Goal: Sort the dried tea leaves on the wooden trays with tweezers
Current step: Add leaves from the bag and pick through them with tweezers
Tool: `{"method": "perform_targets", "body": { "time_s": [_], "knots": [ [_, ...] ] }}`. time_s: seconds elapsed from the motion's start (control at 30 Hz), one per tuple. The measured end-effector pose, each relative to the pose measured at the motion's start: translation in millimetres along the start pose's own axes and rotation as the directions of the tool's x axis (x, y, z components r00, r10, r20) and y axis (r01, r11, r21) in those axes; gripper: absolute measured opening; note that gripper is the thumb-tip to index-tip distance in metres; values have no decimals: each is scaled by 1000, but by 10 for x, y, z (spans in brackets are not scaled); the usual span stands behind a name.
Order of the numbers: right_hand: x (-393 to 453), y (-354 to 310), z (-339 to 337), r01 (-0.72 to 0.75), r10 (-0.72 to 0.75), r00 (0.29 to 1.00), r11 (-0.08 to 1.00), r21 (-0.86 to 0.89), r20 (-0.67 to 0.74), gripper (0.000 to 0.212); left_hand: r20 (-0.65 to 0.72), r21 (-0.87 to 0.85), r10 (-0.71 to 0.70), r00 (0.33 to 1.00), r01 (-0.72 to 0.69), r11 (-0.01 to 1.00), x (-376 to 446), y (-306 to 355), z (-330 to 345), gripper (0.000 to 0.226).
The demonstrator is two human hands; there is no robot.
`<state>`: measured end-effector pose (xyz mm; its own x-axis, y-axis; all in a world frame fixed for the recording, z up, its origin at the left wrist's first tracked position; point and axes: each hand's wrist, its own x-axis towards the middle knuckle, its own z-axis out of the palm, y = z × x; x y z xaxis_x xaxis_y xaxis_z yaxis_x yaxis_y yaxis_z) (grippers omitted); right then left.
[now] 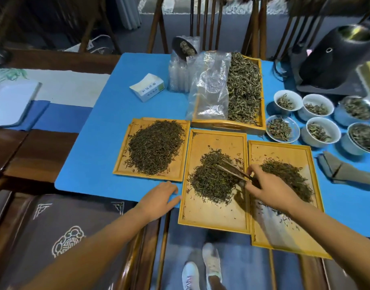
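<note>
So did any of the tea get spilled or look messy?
A little. Loose bits lie scattered on the near end of the right tray, away from its pile. The plastic bag flops over the back tray, covering part of it. No leaves show on the blue mat.

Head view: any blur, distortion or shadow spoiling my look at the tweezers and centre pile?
Head view: wide-angle bending at the edges; tweezers slightly soft; right hand shadows the middle tray beside the centre pile, which reads clearly.
</note>
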<state>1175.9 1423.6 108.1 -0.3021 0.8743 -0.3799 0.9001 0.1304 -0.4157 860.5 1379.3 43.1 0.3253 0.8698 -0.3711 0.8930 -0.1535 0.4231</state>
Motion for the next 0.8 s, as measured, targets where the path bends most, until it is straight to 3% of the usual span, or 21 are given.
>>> {"method": "perform_targets", "body": {
  "time_s": [0.23, 0.5, 0.6, 0.7, 0.8],
  "knots": [
    [-207, 46, 360, 45, -45, 999, 999, -10, 16, 20, -91, -122, -18, 996, 7, 992, -3, -10, 199, 28],
    [-142, 40, 511, 100, -101, 995, 994, 33, 25, 16, -254, -104, 12, 967, -39, 994, 22, -21, 360, 19],
    [-137, -4, 529, 96, -95, 995, 994, 54, -23, 16, -270, -112, 0, 963, -31, 993, 18, -24, 389, 18],
    [-147, -49, 553, 150, -150, 987, 989, 6, 50, 16, -260, -117, -5, 966, -26, 993, 16, -22, 395, 19],
    [-169, -49, 580, 144, -145, 989, 989, 29, 35, 16, -248, -135, -13, 969, -21, 991, 10, -18, 389, 19]
  ]
}}
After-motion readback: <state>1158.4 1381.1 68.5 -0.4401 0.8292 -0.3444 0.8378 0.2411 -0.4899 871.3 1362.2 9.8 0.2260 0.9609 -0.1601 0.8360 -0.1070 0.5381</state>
